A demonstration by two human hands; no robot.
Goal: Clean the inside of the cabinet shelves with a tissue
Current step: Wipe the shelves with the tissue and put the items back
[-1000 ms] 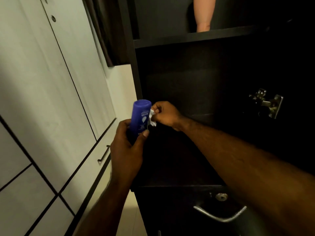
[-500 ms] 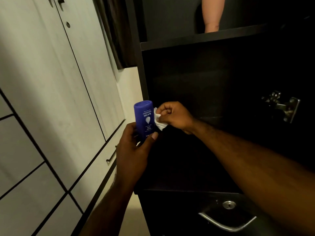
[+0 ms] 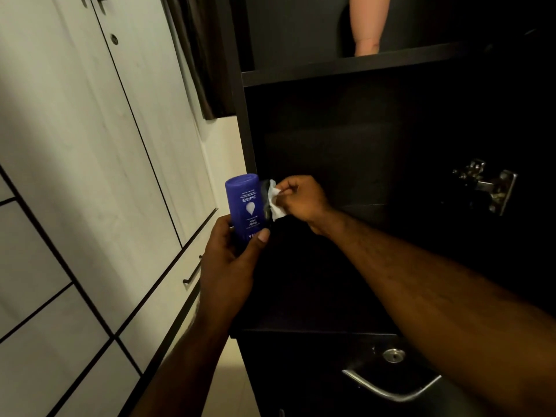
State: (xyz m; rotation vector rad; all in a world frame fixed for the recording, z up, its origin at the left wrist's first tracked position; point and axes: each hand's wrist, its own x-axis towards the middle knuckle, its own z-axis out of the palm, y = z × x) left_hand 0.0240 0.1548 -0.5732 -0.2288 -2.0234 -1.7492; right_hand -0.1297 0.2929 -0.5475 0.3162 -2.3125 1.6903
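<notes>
My left hand (image 3: 228, 266) grips a blue body-milk bottle (image 3: 245, 203) upside down, at the front left corner of the dark cabinet (image 3: 331, 139). My right hand (image 3: 301, 200) pinches a crumpled white tissue (image 3: 275, 200) just to the right of the bottle, touching its side. Both hands are in front of the lower shelf opening, above the dark shelf board (image 3: 316, 296). The shelf interior is very dark and little detail shows.
An upper shelf (image 3: 361, 66) carries a pale pink object (image 3: 368, 25). A metal door hinge (image 3: 487, 185) sits on the right inner wall. Below are a metal handle (image 3: 391, 389) and a round lock (image 3: 394, 355). White wardrobe doors (image 3: 90, 176) fill the left.
The view has shifted slightly, so the cabinet and hinge sit further right. My right hand slid the tissue down the bottle's side; the left hand keeps its grip.
</notes>
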